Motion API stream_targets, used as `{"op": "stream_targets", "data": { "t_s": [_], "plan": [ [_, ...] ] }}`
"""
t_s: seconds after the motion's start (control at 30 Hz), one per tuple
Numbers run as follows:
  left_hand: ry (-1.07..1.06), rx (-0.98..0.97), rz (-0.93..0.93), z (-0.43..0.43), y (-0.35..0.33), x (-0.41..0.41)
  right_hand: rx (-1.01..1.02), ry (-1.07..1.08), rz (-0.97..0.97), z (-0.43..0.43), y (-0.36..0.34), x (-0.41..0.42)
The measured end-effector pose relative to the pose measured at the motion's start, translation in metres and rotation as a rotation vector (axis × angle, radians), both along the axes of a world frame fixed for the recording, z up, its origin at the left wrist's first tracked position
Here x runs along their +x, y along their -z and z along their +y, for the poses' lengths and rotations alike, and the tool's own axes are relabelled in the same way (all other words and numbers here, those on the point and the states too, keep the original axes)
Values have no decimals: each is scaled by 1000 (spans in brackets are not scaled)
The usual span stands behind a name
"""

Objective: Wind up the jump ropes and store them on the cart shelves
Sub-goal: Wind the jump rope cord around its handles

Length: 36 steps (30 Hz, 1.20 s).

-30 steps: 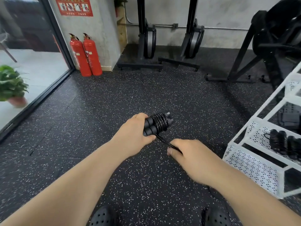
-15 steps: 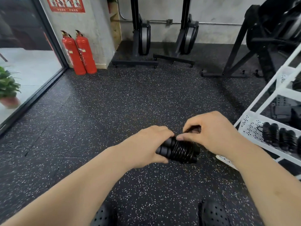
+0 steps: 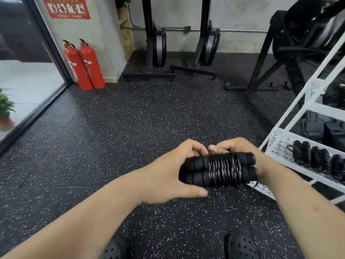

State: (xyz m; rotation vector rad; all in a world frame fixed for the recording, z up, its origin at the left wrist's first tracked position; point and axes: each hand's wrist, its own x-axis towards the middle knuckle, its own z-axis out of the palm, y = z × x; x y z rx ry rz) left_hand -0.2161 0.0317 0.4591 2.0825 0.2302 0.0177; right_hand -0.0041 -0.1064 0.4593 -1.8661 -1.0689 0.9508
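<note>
A black jump rope (image 3: 220, 170) lies across my view as two foam handles side by side with the cord coiled tightly round their middle. My left hand (image 3: 168, 176) grips the handles' left end, thumb underneath. My right hand (image 3: 237, 148) sits behind the bundle with fingers curled over its top; a short cord end hangs at the right end. The white cart (image 3: 280, 144) stands at the right, close to the bundle. Several wound black jump ropes (image 3: 315, 157) lie in a row on its lower perforated shelf.
Black gear (image 3: 324, 129) lies on a cart shelf behind the ropes. Two red fire extinguishers (image 3: 84, 64) stand by the wall at the back left. Black gym machines (image 3: 186, 43) line the far wall. A glass door and a potted plant (image 3: 5, 109) are at the left.
The last loose cord has been wound onto the handles. My right hand went from pulling the cord below the bundle to lying over its top, and the bundle moved toward the cart.
</note>
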Motion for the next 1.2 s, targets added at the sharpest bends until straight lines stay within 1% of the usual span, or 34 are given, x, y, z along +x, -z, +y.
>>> {"op": "stream_targets", "data": {
  "t_s": [0.03,0.07,0.1,0.13,0.17,0.23,0.3,0.43,0.47,0.53,0.63,0.73,0.8,0.87,0.97,1.1,1.2],
  "plan": [
    [-25,-59,-29,1,1,0,6,24,27,3,4,-6],
    [-58,-108,-54,4,3,1,-39,41,-19,4,5,-15],
    [-99,-140,-73,7,5,1,-90,102,-44,5,10,-21],
    [-147,-150,-91,12,8,3,-122,126,-87,6,14,-27],
    [-195,-141,-104,16,12,4,-132,129,-81,8,21,-31],
    [-299,-72,-98,23,20,8,-152,105,-123,14,29,-39],
    [-399,28,-63,30,26,11,-191,59,-209,18,33,-49],
    [-532,239,6,52,36,10,-262,-152,-424,14,36,-70],
    [-524,289,36,57,38,10,-274,-181,-483,13,35,-76],
    [-475,397,94,60,42,10,-290,-223,-674,12,34,-85],
    [-390,547,154,56,48,13,-256,-242,-914,8,18,-93],
    [-317,565,131,52,48,14,-190,-209,-1056,7,-1,-85],
    [-231,571,108,48,46,13,-146,-149,-1093,8,-7,-71],
    [-124,587,121,39,41,11,-116,-98,-1034,9,-6,-54],
    [-20,594,128,29,36,8,-51,0,-765,9,0,-33],
    [-14,566,57,24,28,6,-14,61,-431,9,4,-21],
    [-37,619,-30,24,24,4,43,54,-185,7,3,-23]
  ]
}}
